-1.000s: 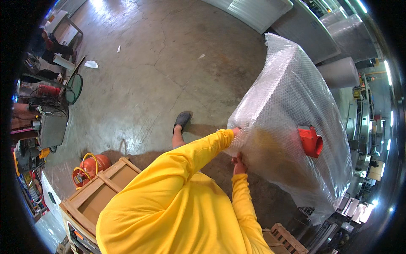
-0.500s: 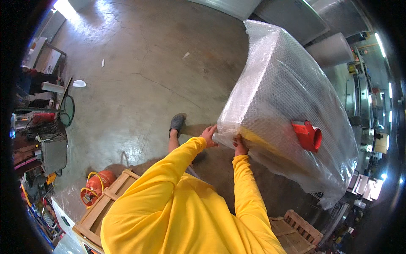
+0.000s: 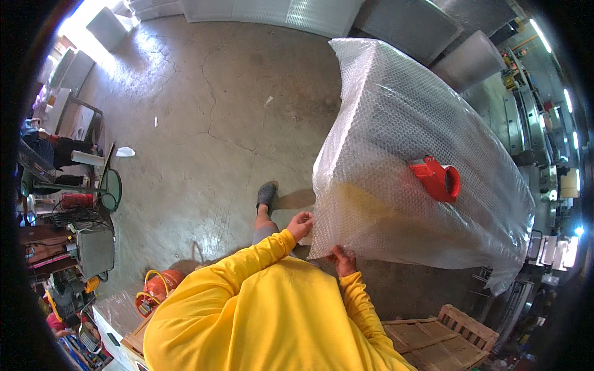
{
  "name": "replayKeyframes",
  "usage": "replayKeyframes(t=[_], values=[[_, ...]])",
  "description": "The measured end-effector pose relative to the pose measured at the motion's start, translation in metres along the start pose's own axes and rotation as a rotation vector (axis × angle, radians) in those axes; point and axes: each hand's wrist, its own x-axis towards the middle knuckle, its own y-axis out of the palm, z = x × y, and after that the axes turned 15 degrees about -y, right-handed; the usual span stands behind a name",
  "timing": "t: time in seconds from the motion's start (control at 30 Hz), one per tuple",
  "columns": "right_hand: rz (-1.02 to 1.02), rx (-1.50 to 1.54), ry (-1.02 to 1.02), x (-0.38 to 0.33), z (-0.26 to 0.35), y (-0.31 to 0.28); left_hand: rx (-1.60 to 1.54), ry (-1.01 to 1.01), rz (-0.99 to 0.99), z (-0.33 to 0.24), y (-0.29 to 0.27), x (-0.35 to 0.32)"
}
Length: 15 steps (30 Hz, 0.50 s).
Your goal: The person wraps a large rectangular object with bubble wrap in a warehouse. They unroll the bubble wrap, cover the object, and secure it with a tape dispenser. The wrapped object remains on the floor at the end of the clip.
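A large boxy item sits under a sheet of clear bubble wrap (image 3: 402,111) on my right, its loose near edge hanging toward me. My left hand (image 3: 301,226) is closed at the left edge of that sheet, fingertips pinched together on it. Lower and to the right, my right hand (image 3: 343,262) grips the near edge of the wrap between thumb and fingers. A red tape dispenser (image 3: 436,179) lies on top of the wrapped item, beyond my right hand. What is under the wrap shows only dimly.
Wooden crates (image 3: 436,340) stand close on my right. A red gas cylinder (image 3: 162,284) is at the lower left. Along the left are a grey case (image 3: 96,252) and clutter. A roll of bubble wrap (image 3: 470,60) lies behind the wrapped item. White scraps (image 3: 125,151) dot the concrete floor.
Both hands have come lower, nearer my body, and the near edge of the bubble wrap has been drawn down and spread with them. The tape dispenser still rests on top.
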Motion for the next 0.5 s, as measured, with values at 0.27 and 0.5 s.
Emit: replayKeyframes(t=[0.27, 0.5], values=[[0.065, 0.093, -0.046, -0.011, 0.014, -0.018, 0.567, -0.238, 0.06, -0.011, 0.023, -0.044], [-0.051, 0.074, -0.206, -0.02, 0.019, -0.038, 0.408, 0.305, 0.127, -0.097, 0.054, -0.056]])
